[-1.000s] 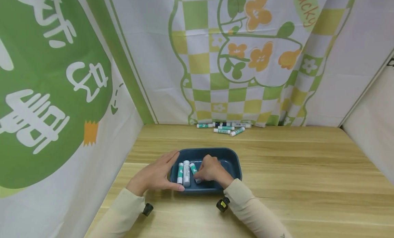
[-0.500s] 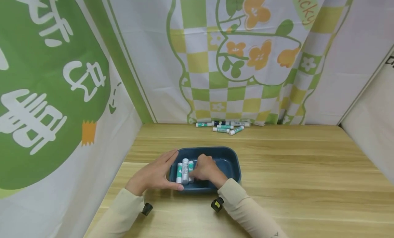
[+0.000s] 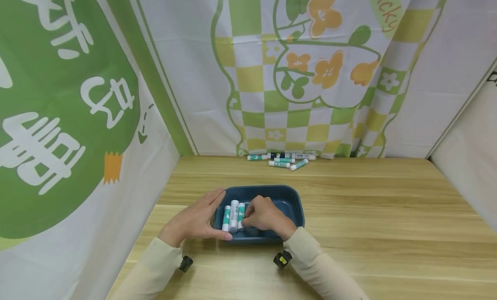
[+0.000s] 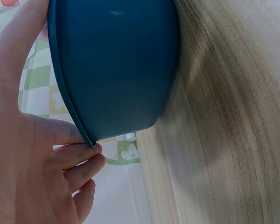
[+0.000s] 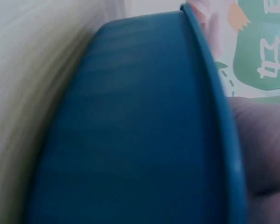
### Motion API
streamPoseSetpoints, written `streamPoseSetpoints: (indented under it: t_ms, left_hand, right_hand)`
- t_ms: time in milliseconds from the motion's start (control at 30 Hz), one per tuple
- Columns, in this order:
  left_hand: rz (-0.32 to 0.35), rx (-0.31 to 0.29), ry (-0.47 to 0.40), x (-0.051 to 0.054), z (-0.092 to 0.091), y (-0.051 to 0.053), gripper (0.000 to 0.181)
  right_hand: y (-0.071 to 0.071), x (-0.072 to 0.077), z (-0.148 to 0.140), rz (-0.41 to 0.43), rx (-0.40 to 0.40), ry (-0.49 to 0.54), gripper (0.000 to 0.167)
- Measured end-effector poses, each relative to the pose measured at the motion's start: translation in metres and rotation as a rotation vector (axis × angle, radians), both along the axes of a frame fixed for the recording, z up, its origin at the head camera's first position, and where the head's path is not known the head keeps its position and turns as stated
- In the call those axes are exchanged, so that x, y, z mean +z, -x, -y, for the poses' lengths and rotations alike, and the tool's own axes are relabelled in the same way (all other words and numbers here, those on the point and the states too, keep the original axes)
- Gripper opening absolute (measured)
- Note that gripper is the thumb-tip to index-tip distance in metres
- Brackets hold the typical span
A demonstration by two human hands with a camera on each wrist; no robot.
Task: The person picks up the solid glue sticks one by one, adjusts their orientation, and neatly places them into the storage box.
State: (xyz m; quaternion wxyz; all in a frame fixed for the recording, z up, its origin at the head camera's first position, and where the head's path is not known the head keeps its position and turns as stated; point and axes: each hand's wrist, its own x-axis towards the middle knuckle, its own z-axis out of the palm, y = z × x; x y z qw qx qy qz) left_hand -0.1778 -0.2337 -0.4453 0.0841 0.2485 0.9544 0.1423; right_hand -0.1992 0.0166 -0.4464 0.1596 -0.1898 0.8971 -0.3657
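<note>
A dark blue tray sits on the table. Three glue sticks stand side by side in its left half: a green-labelled one, a larger white one and another green-labelled one. My right hand reaches into the tray with curled fingers and pinches the lower part of the rightmost stick. Spread around the tray's left end, my left hand has its thumb at the near rim. In the left wrist view, its fairly straight fingers touch the rim's corner. The tray wall hides the sticks in the right wrist view.
Several more glue sticks lie in a loose group at the back of the wooden table. Behind them hangs a printed curtain. A fabric wall borders the table on the left.
The rightmost glue stick, tilted one second ago, has moved left and now lies nearly parallel beside the larger one. My right hand moved left with it. The left hand stays in place.
</note>
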Motion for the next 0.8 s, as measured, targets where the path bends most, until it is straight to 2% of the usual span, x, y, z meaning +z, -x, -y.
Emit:
streamPoseSetpoints:
  t_ms: [233,400,567,733,800]
  left_hand:
    - [0.014,0.02,-0.001,0.0,-0.001,0.0,0.133]
    - [-0.001,0.016,-0.006,0.0,0.0,0.0,0.133]
    - [-0.007,0.007,0.006,0.0,0.0,0.0,0.133]
    - [-0.008,0.01,0.007,0.0,0.0,-0.001,0.133]
    - [-0.013,0.009,0.008,-0.001,0.0,-0.001,0.133]
  right_hand:
    - [0.0,0.015,-0.024,-0.055,-0.003,-0.013,0.034]
    - [0.006,0.032,-0.043,-0.08,-0.06,-0.025,0.033]
    - [0.018,0.049,-0.063,-0.097,-0.108,-0.053,0.033]
    - [0.036,0.064,-0.084,-0.182,-0.105,-0.072,0.024]
    - [0.044,0.069,-0.091,-0.218,-0.105,-0.08,0.027]
